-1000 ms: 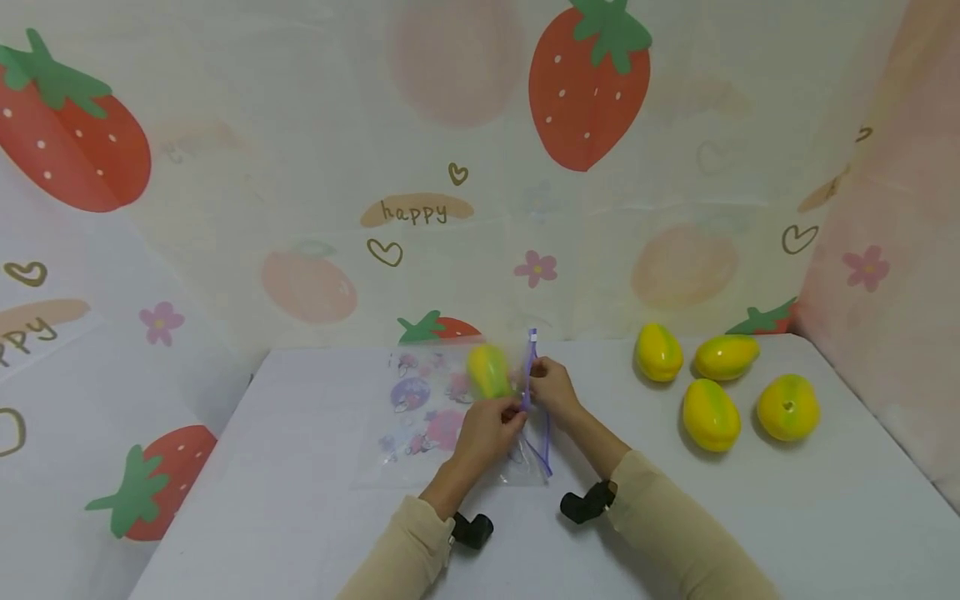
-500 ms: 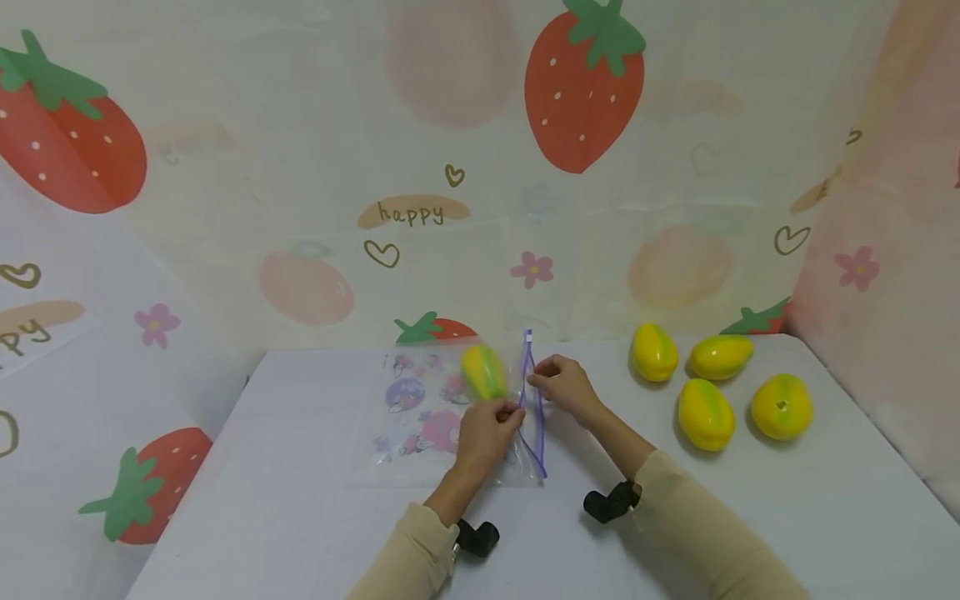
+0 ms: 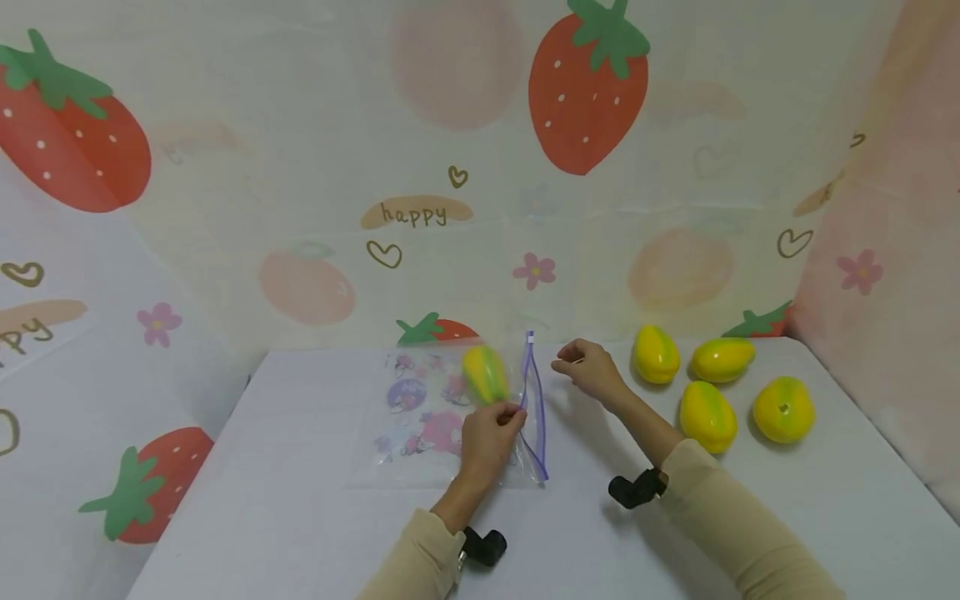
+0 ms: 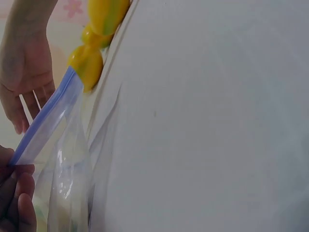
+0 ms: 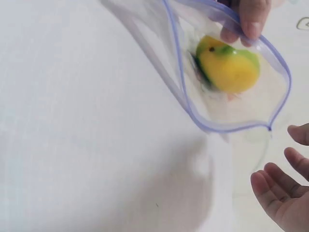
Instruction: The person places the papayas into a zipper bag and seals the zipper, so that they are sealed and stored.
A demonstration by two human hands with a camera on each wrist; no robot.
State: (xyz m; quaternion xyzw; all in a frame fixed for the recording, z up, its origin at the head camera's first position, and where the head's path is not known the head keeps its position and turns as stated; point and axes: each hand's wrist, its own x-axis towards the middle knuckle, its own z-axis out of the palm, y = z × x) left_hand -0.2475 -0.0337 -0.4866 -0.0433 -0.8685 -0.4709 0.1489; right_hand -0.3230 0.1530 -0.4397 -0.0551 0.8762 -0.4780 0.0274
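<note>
One In, Four to the Right

Left of the middle of the tabletop [image 3: 300, 517], toward its far edge, your clear bag [image 3: 438, 429] with pink and purple prints spreads out, mouth facing right; how much of it rests on the surface cannot be told. Inside, near that mouth, sits one yellow-green fruit [image 3: 486, 373]. Your left hand [image 3: 491, 429] pinches the bag by one side of its purple zip strip [image 3: 542, 417], fingers curled against the thumb. The right wrist view shows the strip's two sides bowed well apart; the white zip slider [image 3: 530, 337] is at the strip's far end.

Your right hand [image 3: 592, 371] hovers near the far edge, between bag and loose fruit, touching neither, fingers loosely bent and holding nothing.

Farther right, four more cluster toward the tabletop's far right corner: an upright fruit [image 3: 656, 354] by the far edge, a nearer fruit [image 3: 708, 417], a sideways fruit [image 3: 723, 359] by the far edge, and an end-on fruit [image 3: 784, 409] closest to the right edge.

The step in hand looks like filling the bag, its mouth parted for loading. The next move seems to call for a steady left pinch and a right-hand reach to the upright fruit, the nearest one.
</note>
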